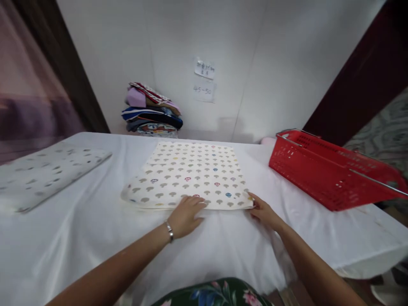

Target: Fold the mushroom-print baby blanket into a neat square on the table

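Observation:
A white cloth with a print of small mushrooms (197,170) lies folded flat in front of me, its near edge toward my body. My left hand (186,216), with a silver bracelet on the wrist, rests with fingers outstretched on the middle of that near edge. At the cloth's near right corner, my right hand (263,211) pinches the fabric between thumb and fingers. Another folded white printed cloth (54,170) lies apart at the left, near neither hand.
A red plastic basket (331,170) with metal handles stands at the table's right side. Behind the white-covered table (105,238), a stack of folded clothes (153,112) sits against the wall. Two paper notes (204,80) hang on the wall.

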